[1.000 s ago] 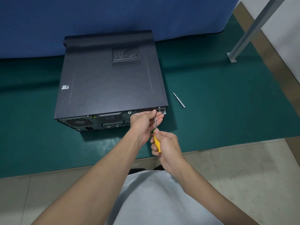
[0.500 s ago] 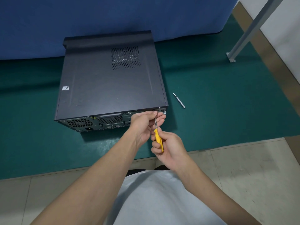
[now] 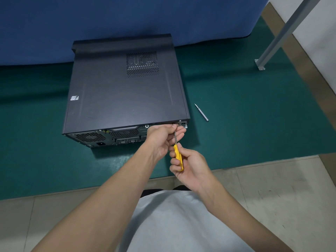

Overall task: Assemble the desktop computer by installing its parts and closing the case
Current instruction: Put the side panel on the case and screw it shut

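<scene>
grip: right hand point(image 3: 189, 166) fingers point(image 3: 173, 163) clamped on screwdriver point(image 3: 178, 156) handle; left hand point(image 3: 161, 138) pinches the shaft at case point(image 3: 123, 91) rear
risk: if we tilt, tip may slip, stripping the screw

No text, brand or number can be read here. The one label in sight, a small pale sticker point(image 3: 74, 98) on the top panel of the black computer case point(image 3: 123, 95) near its left edge, is too blurred to make out; it shows only a patchy white and grey pattern. Any markings on the rear panel point(image 3: 109, 138) of the case, around its vents and sockets, are too small to tell.
</scene>
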A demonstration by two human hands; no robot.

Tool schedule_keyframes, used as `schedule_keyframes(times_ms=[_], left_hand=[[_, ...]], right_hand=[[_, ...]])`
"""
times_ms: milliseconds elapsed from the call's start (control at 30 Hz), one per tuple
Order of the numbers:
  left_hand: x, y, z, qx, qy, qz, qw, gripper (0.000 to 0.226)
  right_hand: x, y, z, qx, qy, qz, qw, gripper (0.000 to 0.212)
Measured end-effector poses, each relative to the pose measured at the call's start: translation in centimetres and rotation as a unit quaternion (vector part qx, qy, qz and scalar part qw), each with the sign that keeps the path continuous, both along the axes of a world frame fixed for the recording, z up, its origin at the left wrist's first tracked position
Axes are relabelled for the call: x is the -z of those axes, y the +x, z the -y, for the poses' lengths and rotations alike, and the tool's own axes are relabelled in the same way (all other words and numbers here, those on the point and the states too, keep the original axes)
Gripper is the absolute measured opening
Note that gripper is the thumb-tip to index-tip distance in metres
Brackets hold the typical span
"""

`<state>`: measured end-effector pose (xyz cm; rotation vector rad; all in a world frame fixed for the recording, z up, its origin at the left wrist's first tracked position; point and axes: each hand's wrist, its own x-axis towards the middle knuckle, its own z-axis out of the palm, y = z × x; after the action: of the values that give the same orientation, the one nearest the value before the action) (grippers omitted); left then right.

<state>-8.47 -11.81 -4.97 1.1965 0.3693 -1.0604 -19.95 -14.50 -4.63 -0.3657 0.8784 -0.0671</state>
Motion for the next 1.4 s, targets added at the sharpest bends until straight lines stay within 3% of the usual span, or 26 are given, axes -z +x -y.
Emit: schedule_keyframes(times_ms=[33, 100, 200, 233, 267, 400, 467, 633, 933, 1033, 1133, 1200, 1233, 1300, 1333, 1400], left_hand=[[0.0, -0.1, 0.2, -0.008, 0.005, 0.003, 1.0, 0.008], [0.1, -0.3, 0.4, -0.028, 0.003, 0.007, 1.0, 0.007], [0.3, -0.4, 0.4, -0.033, -0.006, 0.002, 0.999, 0.005], [0.3, -0.3, 0.2, -0.027, -0.012, -0.005, 1.0, 0.005], [0.3, -0.2, 0.0, -0.019, -0.021, -0.012, 1.0, 0.009], [0.1, 0.6, -0.8, 0.002, -0.071, -0.08, 0.994, 0.061], [0.1, 0.9, -0.8, 0.01, -0.07, -0.094, 0.993, 0.07], [0.1, 1.1, -0.6, 0.031, -0.038, -0.061, 0.997, 0.064], [-0.4, 1.0, -0.6, 0.044, -0.021, -0.033, 0.998, 0.062], [-1.0, 0.9, -0.3, 0.056, 0.011, -0.018, 0.998, 0.061], [-2.3, 1.5, 0.0, 0.11, 0.121, 0.044, 0.985, 0.055], [-3.1, 2.4, 0.1, 0.175, 0.235, 0.166, 0.942, 0.05], [-3.3, 2.9, 0.2, 0.205, 0.299, 0.259, 0.895, 0.049], [-3.6, 3.9, 0.7, 0.218, 0.406, 0.447, 0.767, 0.05], [-3.5, 4.2, 1.1, 0.206, 0.427, 0.515, 0.714, 0.049], [-3.1, 4.9, 2.2, 0.191, 0.42, 0.61, 0.644, 0.038]], right_hand=[[0.1, 0.0, -0.1, -0.01, -0.038, -0.024, 0.999, 0.021], [0.2, 0.0, -0.6, -0.049, -0.204, -0.11, 0.971, 0.025], [0.6, 0.2, -1.6, -0.113, -0.47, -0.226, 0.846, 0.035], [0.8, 0.3, -1.8, -0.123, -0.514, -0.25, 0.811, 0.039], [0.9, 0.4, -1.8, -0.118, -0.528, -0.263, 0.799, 0.041], [1.6, 1.2, -1.9, -0.073, -0.494, -0.272, 0.822, 0.04], [1.8, 1.3, -2.2, -0.036, -0.446, -0.249, 0.859, 0.039], [1.1, 1.5, -2.3, 0.053, -0.294, -0.158, 0.941, 0.034], [0.3, 0.9, -1.8, 0.07, -0.171, -0.069, 0.98, 0.026], [0.2, 0.0, -0.2, 0.011, -0.154, -0.031, 0.988, 0.025], [-0.3, -2.2, 3.8, -0.14, -0.244, -0.045, 0.959, 0.026], [-0.4, -3.8, 7.0, -0.168, -0.3, -0.073, 0.936, 0.027], [-0.2, -4.0, 8.4, -0.151, -0.321, -0.099, 0.93, 0.027], [1.0, -3.1, 10.7, -0.125, -0.384, -0.174, 0.898, 0.028], [1.8, -2.1, 11.7, -0.131, -0.425, -0.215, 0.869, 0.028], [3.6, 0.4, 13.3, -0.156, -0.503, -0.276, 0.804, 0.025]])
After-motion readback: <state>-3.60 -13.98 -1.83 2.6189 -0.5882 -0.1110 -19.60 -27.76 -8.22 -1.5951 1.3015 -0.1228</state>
